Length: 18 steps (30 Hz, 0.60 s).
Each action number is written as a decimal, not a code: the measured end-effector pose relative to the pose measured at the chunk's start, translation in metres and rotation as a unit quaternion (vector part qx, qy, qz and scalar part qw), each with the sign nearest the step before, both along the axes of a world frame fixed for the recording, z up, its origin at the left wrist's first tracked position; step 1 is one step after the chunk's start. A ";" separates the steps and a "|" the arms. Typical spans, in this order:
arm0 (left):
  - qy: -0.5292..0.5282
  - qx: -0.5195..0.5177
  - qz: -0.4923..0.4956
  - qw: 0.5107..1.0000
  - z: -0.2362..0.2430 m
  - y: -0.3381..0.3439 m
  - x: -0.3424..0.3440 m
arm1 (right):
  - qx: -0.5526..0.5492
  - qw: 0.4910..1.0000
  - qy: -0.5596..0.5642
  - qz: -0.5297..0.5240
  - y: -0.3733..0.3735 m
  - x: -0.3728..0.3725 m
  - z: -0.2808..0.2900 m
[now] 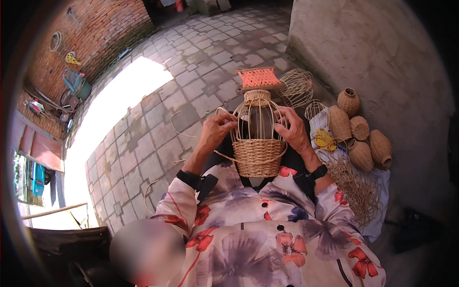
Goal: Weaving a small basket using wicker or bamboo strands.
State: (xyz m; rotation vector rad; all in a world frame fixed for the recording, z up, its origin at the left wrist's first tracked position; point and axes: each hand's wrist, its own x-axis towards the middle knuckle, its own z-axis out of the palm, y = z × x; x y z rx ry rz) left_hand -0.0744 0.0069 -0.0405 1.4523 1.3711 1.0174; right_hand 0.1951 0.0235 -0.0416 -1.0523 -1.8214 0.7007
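A half-woven wicker basket [259, 157] stands upright between my knees. Its lower part is densely woven, bare upright stakes rise above that, and a narrow woven neck [257, 98] joins them at the top. My left hand [217, 130] is closed in a pinch at the left stakes, on a pale cane strand whose end curls up above the fingers. On the other side my right hand [293, 130] grips the right stakes, with its thumb and fingers bent around them. Another loose strand sticks out to the left from the woven part's upper edge.
Several finished woven vessels [359, 129] lie by the wall at right, beside a yellow bundle [324, 139] and a heap of cane strands [351, 186] on white cloth. Ahead are a low stool with an orange woven seat [258, 77] and a coil of cane [296, 87].
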 end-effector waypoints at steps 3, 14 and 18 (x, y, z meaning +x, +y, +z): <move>0.109 0.117 0.037 0.986 -0.006 -0.002 0.009 | -0.009 1.000 -0.007 -0.001 -0.001 0.001 0.000; 0.156 0.115 0.082 0.978 0.000 -0.005 0.026 | -0.059 0.998 0.027 -0.028 0.000 -0.002 -0.006; 0.106 0.111 0.081 0.985 -0.004 -0.007 0.022 | -0.069 0.997 0.037 -0.029 0.000 -0.002 -0.006</move>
